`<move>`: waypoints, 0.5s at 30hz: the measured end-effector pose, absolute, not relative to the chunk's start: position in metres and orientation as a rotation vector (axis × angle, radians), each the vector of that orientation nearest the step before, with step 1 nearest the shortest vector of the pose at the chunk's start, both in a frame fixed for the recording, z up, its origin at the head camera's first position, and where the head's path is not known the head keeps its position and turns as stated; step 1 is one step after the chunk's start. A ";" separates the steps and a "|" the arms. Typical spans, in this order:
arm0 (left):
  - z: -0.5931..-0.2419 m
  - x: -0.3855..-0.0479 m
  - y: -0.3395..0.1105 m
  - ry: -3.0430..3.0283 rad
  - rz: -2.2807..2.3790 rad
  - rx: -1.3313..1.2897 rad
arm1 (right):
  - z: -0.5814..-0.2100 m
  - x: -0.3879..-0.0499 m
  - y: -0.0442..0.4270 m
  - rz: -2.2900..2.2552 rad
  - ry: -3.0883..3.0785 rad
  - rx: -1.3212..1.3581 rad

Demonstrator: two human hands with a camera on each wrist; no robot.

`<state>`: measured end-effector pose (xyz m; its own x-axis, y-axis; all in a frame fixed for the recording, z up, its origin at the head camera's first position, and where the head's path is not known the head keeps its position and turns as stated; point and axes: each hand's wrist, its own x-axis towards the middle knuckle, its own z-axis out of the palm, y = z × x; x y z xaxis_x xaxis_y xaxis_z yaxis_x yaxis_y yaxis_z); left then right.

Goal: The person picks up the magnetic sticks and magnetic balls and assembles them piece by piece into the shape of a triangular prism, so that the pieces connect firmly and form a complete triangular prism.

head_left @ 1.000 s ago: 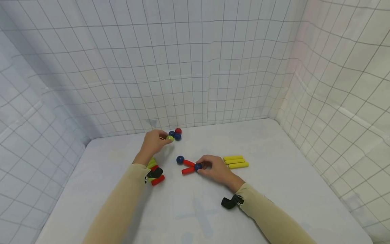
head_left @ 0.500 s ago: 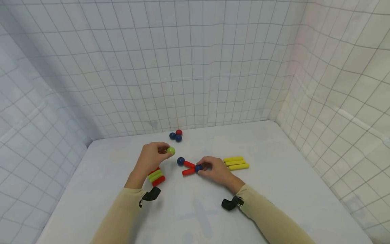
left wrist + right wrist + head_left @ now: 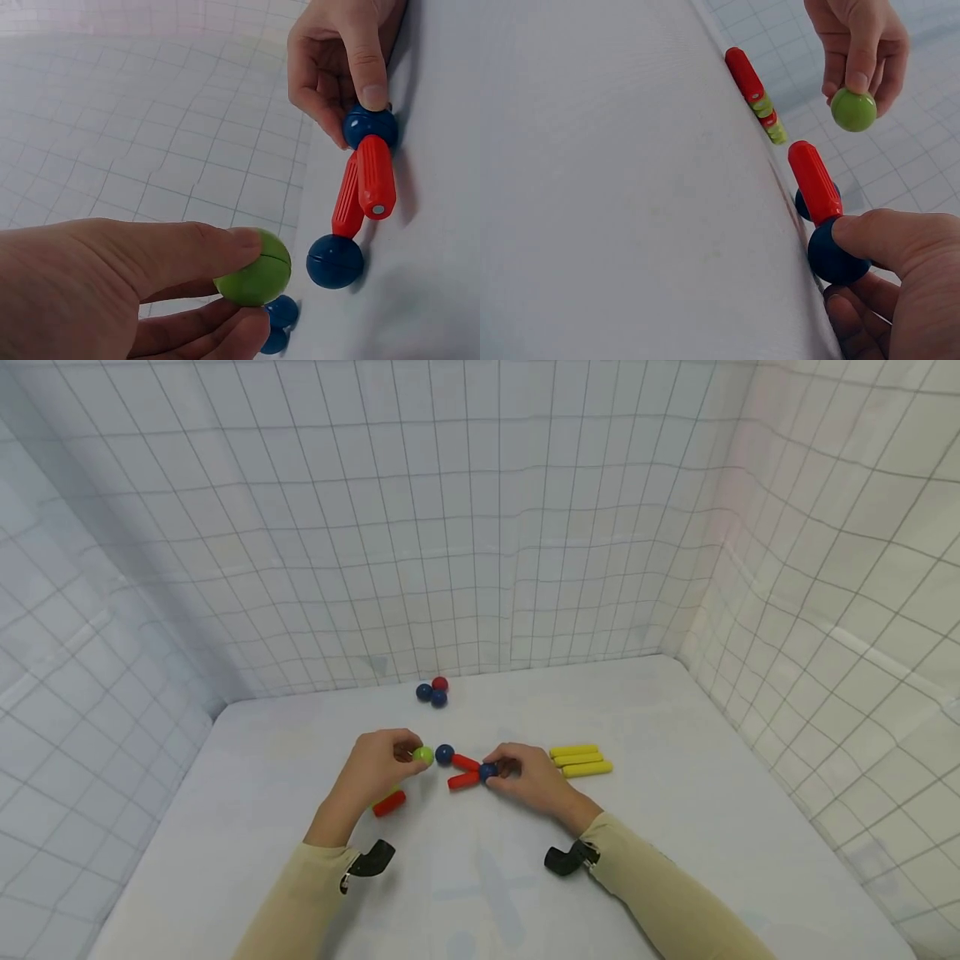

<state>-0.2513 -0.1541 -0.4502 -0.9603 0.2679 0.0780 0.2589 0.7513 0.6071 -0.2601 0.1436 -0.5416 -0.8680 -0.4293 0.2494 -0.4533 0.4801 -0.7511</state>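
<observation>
Between thumb and fingers, my left hand (image 3: 377, 766) pinches a green ball (image 3: 259, 271), held above the table and left of the joined pieces. My right hand (image 3: 531, 777) pinches a blue ball (image 3: 370, 126) at the corner of a V shape. Two red rods branch from that ball: the front red rod (image 3: 376, 180) has a bare end with a small metal disc, while the rear red rod (image 3: 347, 201) carries a second blue ball (image 3: 334, 261) at its far end. In the right wrist view, the front rod partly hides this second ball.
Two blue balls (image 3: 424, 692) and a red ball (image 3: 440, 683) sit together near the back wall. Several red and green rods (image 3: 746, 76) lie left, partly hidden by my left hand in the head view. Yellow rods (image 3: 582, 760) lie beyond my right hand. Gridded cloth walls surround the table.
My left hand has carried the green ball from the ball cluster at the back towards me, close to the V's far blue ball. My right hand keeps its hold in place.
</observation>
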 end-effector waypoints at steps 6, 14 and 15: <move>-0.454 -0.249 -0.152 2.884 0.945 0.453 | -0.542 -0.262 0.144 1.371 -2.675 0.791; -0.463 -0.249 -0.148 2.864 0.875 0.440 | -0.543 -0.260 0.144 1.375 -2.688 0.778; -0.465 -0.249 -0.148 2.861 0.878 0.445 | -0.544 -0.261 0.144 1.375 -2.688 0.776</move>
<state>-0.2493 -0.1478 -0.4646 -0.9501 0.3108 -0.0249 0.2433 0.7890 0.5641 -0.2605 0.1438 -0.5439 -0.8759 -0.4184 0.2404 -0.4398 0.4873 -0.7544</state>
